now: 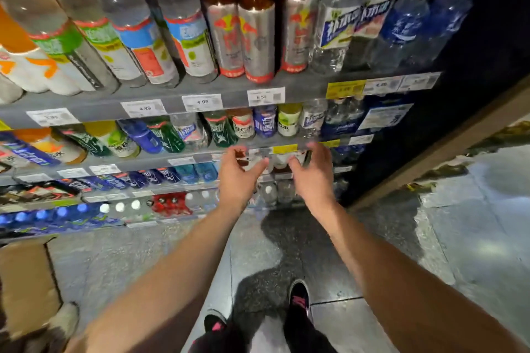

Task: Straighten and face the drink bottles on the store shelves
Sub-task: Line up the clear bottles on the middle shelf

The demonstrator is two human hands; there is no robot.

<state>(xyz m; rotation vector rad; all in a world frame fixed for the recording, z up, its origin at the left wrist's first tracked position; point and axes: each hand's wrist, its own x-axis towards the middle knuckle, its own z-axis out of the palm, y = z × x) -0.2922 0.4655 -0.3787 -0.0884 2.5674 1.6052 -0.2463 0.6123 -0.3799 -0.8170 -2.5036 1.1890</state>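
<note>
Drink bottles fill several grey shelves. Both of my hands reach to the third shelf down, near its right end. My left hand (236, 178) curls its fingers and thumb round a small bottle with a dark top (243, 160). My right hand (312, 173) curls round another small bottle (306, 157), which it mostly hides. A pale bottle (279, 162) stands between the two hands. The hands and these bottles are blurred. Above them, a row of upright small bottles (265, 122) stands on the second shelf, and tall red-and-silver bottles (255, 37) stand on the top shelf.
Price tags (202, 102) line the shelf edges. The shelf unit ends at a dark side panel (459, 135) on the right. A cardboard box (25, 281) sits on the floor at the left. My feet (298, 304) stand on glossy wet-looking tiles.
</note>
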